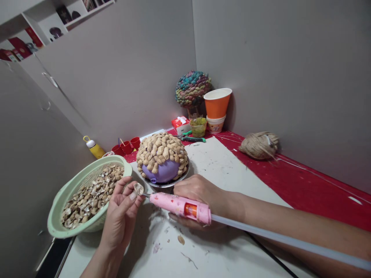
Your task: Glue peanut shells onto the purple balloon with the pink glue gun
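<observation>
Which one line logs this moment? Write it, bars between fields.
left hand: pinching peanut shell | right hand: gripping pink glue gun, nozzle at shell | purple balloon: partly shell-covered, in metal bowl | colander: more shells

Place: a craft corner, in a home or small studio; which one is unclear
Craft tools: pink glue gun (176,205), green-handled pliers (194,139)
Materials: green colander (53,204) of empty shells, bundle of twine (257,146)
Handmade pieces: purple balloon (164,171) partly covered in peanut shells, multicoloured tree model (193,88)
Tabletop (223,173): pale surface littered with scraps, red covering (278,185) along the edge
Walls (284,77): plain grey, meeting in a corner
Shelving (88,16): white compartments holding boxes and ornaments
</observation>
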`<state>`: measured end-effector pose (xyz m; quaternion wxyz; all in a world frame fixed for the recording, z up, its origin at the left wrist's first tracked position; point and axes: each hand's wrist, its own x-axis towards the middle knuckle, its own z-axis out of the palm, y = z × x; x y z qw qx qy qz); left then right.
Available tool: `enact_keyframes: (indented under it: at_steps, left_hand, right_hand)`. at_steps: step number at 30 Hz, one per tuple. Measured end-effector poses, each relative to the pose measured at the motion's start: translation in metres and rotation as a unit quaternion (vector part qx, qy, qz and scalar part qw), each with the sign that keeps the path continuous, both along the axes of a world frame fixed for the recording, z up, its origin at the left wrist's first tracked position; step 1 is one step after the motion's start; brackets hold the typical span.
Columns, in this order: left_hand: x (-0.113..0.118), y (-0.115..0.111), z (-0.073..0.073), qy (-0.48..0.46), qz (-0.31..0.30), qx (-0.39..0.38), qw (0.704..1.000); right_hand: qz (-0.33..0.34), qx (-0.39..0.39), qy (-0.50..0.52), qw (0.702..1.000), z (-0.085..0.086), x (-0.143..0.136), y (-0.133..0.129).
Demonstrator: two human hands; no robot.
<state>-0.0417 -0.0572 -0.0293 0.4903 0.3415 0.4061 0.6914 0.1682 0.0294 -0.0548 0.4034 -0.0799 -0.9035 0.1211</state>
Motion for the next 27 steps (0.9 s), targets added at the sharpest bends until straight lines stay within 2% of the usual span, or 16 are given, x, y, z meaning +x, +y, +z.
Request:
enact_keyframes:
  at_steps: [6,12,17,21,24,27]
  left_hand:
    - [0.000,0.000,0.001,-0.002,0.003,-0.003,1.000]
    - [0.000,-0.001,0.000,-0.001,0.002,-0.005,1.000]
    - [-0.001,-0.003,-0.001,-0.006,-0.003,-0.002,1.000]
    - [-0.003,-0.004,-0.001,-0.017,-0.002,0.003,1.000]
    - [-0.004,-0.006,-0.001,-0.020,-0.002,0.009,1.000]
    - [-0.003,-0.008,0.000,-0.014,-0.005,0.011,1.000]
  right_hand:
    - [-0.038,0.017,0.018,0.999,-0.010,-0.004,0.001]
    - [-0.041,0.026,0.022,0.999,-0.012,-0.005,0.003]
    - [-0.024,0.040,0.053,0.998,-0.005,-0.003,0.005]
    - [-0.027,0.054,0.176,0.983,0.009,0.004,0.004]
    - [-0.061,-0.009,0.217,0.974,0.019,0.013,-0.002]
    - [-0.092,-0.121,0.249,0.957,0.020,0.017,-0.004]
